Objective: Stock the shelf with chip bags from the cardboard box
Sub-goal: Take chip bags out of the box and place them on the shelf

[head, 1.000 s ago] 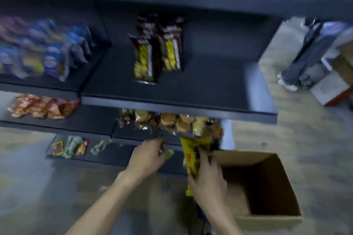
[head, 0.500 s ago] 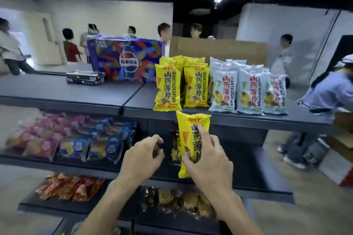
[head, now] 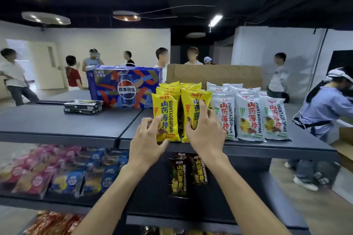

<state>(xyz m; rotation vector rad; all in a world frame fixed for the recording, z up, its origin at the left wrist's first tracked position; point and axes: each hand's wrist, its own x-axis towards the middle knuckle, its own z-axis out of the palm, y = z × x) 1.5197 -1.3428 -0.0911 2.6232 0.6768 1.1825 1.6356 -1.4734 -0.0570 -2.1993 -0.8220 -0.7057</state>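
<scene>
On the top shelf (head: 76,124) stand two rows of yellow chip bags. My right hand (head: 205,133) grips the front yellow chip bag (head: 193,108) of the right row, thumb on its left edge and fingers spread over its face, with the bag upright on the shelf. My left hand (head: 148,139) touches the front bag of the left yellow row (head: 165,108) with its fingertips, thumb below the bag's bottom edge. The cardboard box is out of view.
White chip bags (head: 248,118) stand to the right of the yellow rows. A blue cola carton (head: 124,87) and flat dark boxes (head: 83,107) sit to the left. Brown bags (head: 179,175) are on the shelf below. A person (head: 324,108) bends at the right; several people stand behind.
My right hand has lifted the yellow bag from the box up to the top shelf and set it at the front of the right row. My left hand rose onto the neighbouring bag.
</scene>
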